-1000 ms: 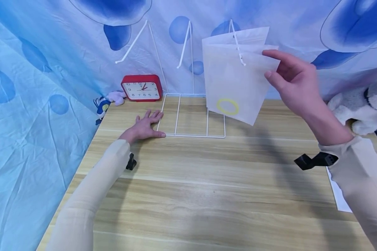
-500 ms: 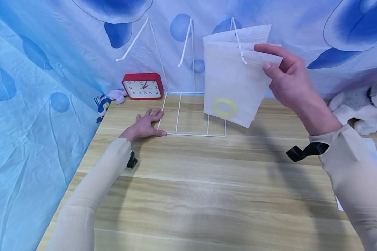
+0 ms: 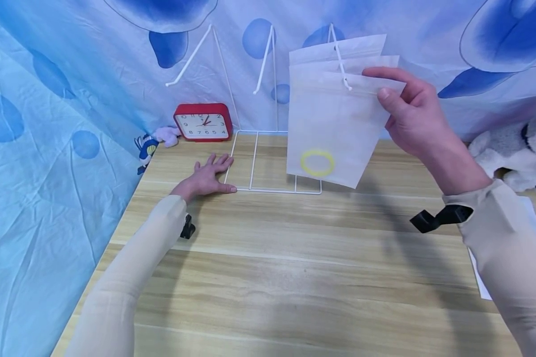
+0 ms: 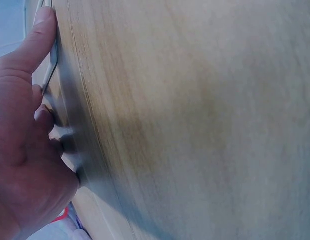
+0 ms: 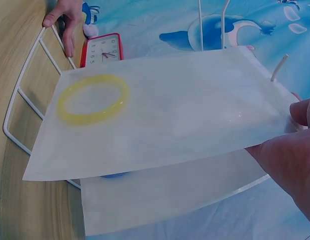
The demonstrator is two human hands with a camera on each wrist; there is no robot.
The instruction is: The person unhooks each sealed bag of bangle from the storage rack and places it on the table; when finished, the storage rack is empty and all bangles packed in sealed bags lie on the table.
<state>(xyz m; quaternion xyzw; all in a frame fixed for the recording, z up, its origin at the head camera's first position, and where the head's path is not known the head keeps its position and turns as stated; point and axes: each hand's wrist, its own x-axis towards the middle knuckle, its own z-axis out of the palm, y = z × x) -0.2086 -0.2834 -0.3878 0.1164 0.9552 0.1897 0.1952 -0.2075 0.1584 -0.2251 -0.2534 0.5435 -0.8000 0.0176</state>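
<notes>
My right hand (image 3: 413,109) pinches the top right corner of a frosted zip bag (image 3: 326,114) between thumb and fingers. A yellow ring (image 5: 123,97) shows through its lower part. The white hook (image 3: 341,62) passes through the bag's top, near the hook's turned-up tip. Behind it hang other frosted bags (image 3: 330,52), and something blue (image 5: 115,175) shows on one in the right wrist view. My left hand (image 3: 205,177) rests with spread fingers on the table, its thumb at the front left corner of the white wire rack's base (image 3: 272,190).
Two more hooks (image 3: 264,59) of the rack stand to the left with nothing on them. A red clock (image 3: 204,124) is behind my left hand. Plush toys (image 3: 509,148) sit at the right, and a white sheet (image 3: 480,282) lies partly under my right sleeve. A blue patterned cloth (image 3: 35,198) hangs around the table.
My right hand has moved a little left and taken the front bag's corner. That bag has come forward along the hook, away from the ones behind. My left hand stays in place.
</notes>
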